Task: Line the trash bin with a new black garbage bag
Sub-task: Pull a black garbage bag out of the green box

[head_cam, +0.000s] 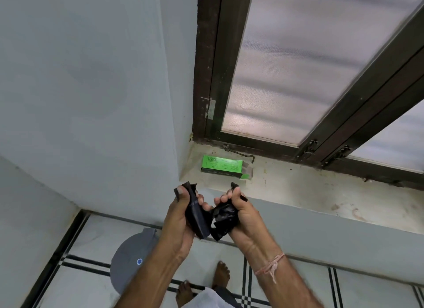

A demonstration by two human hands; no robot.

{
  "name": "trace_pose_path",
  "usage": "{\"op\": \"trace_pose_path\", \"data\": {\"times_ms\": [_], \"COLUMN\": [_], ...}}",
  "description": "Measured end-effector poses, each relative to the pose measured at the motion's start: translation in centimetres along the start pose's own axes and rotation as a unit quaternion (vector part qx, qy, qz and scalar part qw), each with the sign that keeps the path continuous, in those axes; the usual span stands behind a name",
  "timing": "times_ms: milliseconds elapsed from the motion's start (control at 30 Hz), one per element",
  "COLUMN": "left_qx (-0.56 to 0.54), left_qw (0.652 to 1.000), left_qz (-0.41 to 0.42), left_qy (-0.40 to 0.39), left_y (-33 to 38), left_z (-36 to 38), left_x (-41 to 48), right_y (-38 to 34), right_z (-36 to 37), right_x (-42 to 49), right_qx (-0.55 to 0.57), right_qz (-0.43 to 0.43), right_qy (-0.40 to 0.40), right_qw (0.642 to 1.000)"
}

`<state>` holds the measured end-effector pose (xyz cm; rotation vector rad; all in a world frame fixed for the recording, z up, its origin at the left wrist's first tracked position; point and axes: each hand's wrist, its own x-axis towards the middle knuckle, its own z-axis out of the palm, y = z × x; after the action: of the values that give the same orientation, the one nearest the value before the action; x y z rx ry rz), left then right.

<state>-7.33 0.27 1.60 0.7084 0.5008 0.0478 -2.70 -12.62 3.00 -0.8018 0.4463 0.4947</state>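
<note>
Head view: both hands (206, 216) grip black garbage bag (223, 218); green box (221, 166) print unreadable.

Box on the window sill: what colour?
Bright green with a dark side panel; the box lies flat on the sill. Head view, the only one.

black bag (220, 218), green box (223, 166), grey bin lid (130, 257)

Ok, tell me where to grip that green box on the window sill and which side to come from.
Take the green box across its long narrow sides near the middle, reaching from above and the front. It lies flat, parallel to the window frame, with a metal hook close behind, so the back is cramped.
</note>
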Motion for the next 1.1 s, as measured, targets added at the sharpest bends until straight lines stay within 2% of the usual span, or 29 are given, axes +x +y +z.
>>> {"op": "trace_pose_path", "data": {"times_ms": [100,233,367,467,567,700,767,800,900,967,1100], "left_qx": [0.046,0.089,0.064,0.066,0.090,0.055,0.015,0.002,0.017,0.045,0.093], "left_qw": [0.998,0.994,0.996,0.997,0.995,0.997,0.998,0.998,0.996,0.994,0.990], "left_qz": [0.043,0.056,0.054,0.040,0.039,0.035,0.036,0.034,0.018,0.015,0.011], "left_qy": [0.002,0.010,0.030,0.021,0.011,0.031,0.047,0.060,0.086,0.100,0.102], "left_y": [0.1,-0.1,0.6,-0.1,-1.4,-1.9,-2.4,-2.5,-3.0,-3.1,-4.1], "left_z": [-0.1,0.9,-0.5,-0.2,1.9,3.9,5.1,5.7,7.8,8.6,10.4], "left_x": [0.1,0.2,1.0,1.5,1.8,2.8,4.0,4.4,5.8,6.2,7.2], "right_y": [-0.6,-0.9,-4.1,-4.9,-3.5,-4.7,-5.6,-6.0,-7.3,-8.2,-10.4], "right_z": [-0.5,-0.2,-2.0,-3.1,-3.1,-3.3,-3.5,-3.5,-4.2,-4.4,-5.7], "right_x": [0.0,-0.1,0.5,0.6,0.5,0.2,0.5,0.7,2.0,2.7,4.3], "right_qx": [-0.025,-0.046,-0.012,-0.144,-0.234,-0.400,-0.447,-0.449,-0.388,-0.373,-0.359], "right_qz": [-0.008,-0.037,-0.054,-0.057,-0.044,-0.038,-0.041,-0.060,-0.132,-0.137,-0.126], "right_qy": [0.008,0.012,0.014,0.004,-0.041,-0.108,-0.131,-0.126,-0.099,-0.090,-0.127], "right_qw": [1.000,0.998,0.998,0.988,0.970,0.909,0.884,0.882,0.907,0.913,0.916]}}
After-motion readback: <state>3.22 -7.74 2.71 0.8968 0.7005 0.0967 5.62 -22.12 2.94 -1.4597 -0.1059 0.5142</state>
